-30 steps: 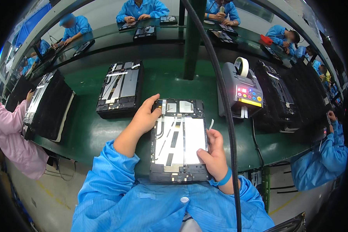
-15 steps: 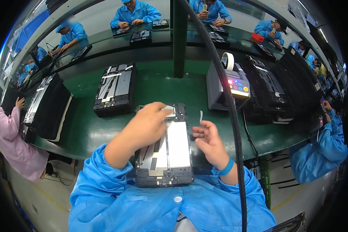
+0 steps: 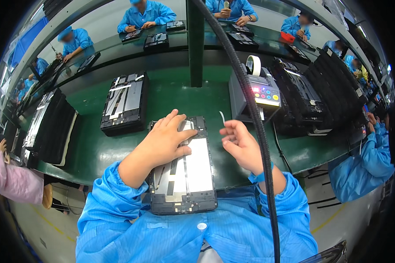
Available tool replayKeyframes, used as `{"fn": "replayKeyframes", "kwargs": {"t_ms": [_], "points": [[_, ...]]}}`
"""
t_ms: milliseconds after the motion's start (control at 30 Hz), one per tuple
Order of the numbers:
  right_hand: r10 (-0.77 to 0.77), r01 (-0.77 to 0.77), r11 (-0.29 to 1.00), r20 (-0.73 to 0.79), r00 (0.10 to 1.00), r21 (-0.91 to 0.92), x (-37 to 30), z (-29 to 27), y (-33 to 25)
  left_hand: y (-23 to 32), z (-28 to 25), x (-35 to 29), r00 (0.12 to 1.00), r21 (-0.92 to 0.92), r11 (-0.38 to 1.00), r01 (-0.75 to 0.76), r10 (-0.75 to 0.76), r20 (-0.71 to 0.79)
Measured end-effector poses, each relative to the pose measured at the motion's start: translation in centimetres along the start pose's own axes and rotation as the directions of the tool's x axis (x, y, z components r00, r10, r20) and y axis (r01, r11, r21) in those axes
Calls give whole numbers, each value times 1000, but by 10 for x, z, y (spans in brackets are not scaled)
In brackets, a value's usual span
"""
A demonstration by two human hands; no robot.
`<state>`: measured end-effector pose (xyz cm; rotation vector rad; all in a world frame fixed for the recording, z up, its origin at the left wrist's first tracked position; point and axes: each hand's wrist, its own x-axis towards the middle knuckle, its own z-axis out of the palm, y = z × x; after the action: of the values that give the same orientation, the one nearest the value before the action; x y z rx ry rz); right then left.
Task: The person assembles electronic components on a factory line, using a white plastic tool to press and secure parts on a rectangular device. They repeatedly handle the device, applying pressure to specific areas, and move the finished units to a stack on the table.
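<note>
An opened tablet-like device (image 3: 199, 164) lies before me at the table's front edge, its long silver-white battery and black circuit parts bare. My left hand (image 3: 162, 138) is open on its upper part, fingers spread over the silver area. To the right of the device, my right hand (image 3: 242, 144) is raised with curled fingers. A short whitish strip of tape (image 3: 222, 117) stands up from its fingertips; whether it is pinched or only stuck to a finger is hard to see. A blue band (image 3: 261, 176) circles my right wrist.
A grey tape dispenser (image 3: 243, 98) with lit buttons bears a tape roll (image 3: 253, 65). Stacked devices stand at back left (image 3: 123, 103), far left (image 3: 48, 125) and right (image 3: 300, 94). A black braided cable (image 3: 261, 131) hangs across the view. Co-workers sit around the green table (image 3: 171, 90).
My left hand has come down onto the device, and its fingers have spread. My right hand keeps the tape strip, its fingers now more curled. The view has shifted slightly.
</note>
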<state>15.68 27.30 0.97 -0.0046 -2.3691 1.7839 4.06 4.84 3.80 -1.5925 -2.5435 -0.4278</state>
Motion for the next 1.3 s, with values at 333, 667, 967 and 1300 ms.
{"fn": "replayKeyframes", "kwargs": {"t_ms": [333,667,967,1300], "points": [[53,-50,999,147,988,-18,88,21,36,4,8,6,997,14,997,-76,77,-28],[73,-151,911,210,975,384,84,25,38,2,2,3,996,235,970,-63,76,-47],[87,-171,878,201,976,448,83,27,44,2,10,6,998,9,998,-68,68,-1],[81,-179,853,214,973,490,81,27,41,-1,7,4,998,178,984,-13,25,-62]]}}
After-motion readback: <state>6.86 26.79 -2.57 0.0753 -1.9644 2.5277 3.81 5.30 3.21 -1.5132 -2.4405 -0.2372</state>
